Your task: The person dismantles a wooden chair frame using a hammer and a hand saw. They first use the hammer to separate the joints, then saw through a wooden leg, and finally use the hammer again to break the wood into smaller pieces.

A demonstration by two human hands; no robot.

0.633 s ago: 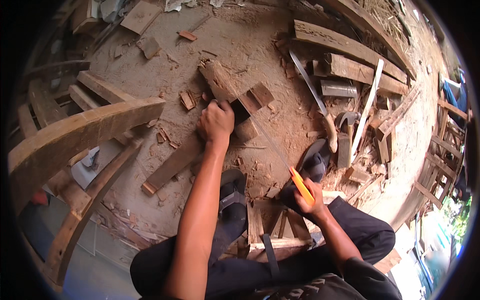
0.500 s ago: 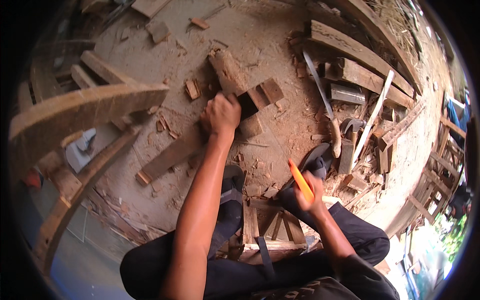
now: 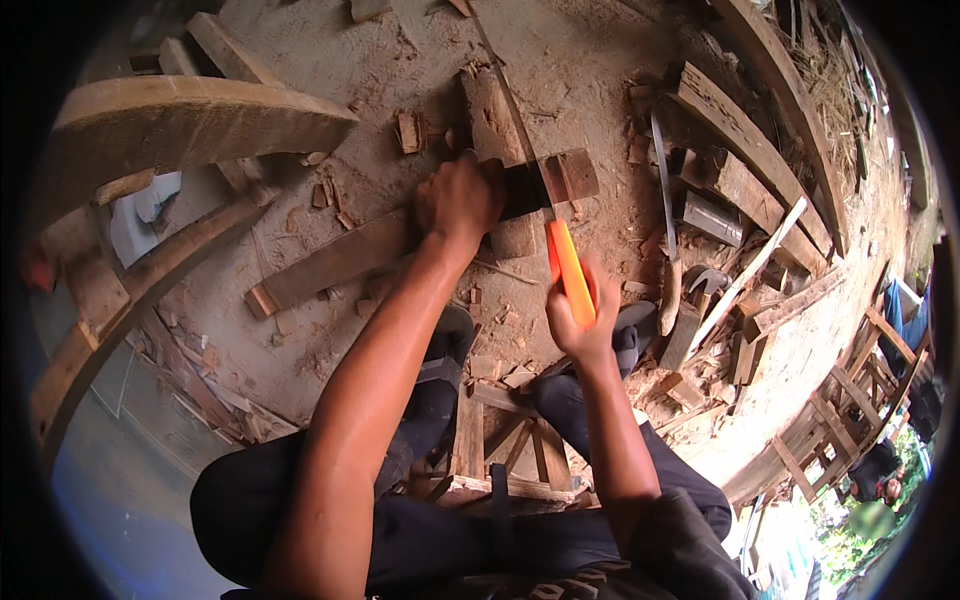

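My left hand (image 3: 461, 201) is closed over a wooden plank (image 3: 335, 262) that slants across the floor, and presses it against a rough wood block (image 3: 492, 118) lying crosswise beneath. My right hand (image 3: 583, 306) is wrapped round the orange handle of a handsaw (image 3: 569, 262). The saw's thin blade crosses the plank to the right of my left hand, close to the plank's right end, and stretches away past the block. Whether the teeth have cut into the wood I cannot tell.
At right lie a long knife (image 3: 665, 195) with a wooden handle, a hammer (image 3: 708, 280) and stacked beams (image 3: 755, 185). A curved wooden frame piece (image 3: 200, 122) juts in from the left. Offcuts and chips litter the floor around a small wood block (image 3: 408, 132).
My right hand has moved forward and left, bringing the saw blade over the plank. My left hand still holds the plank; the whole view has shifted a little.
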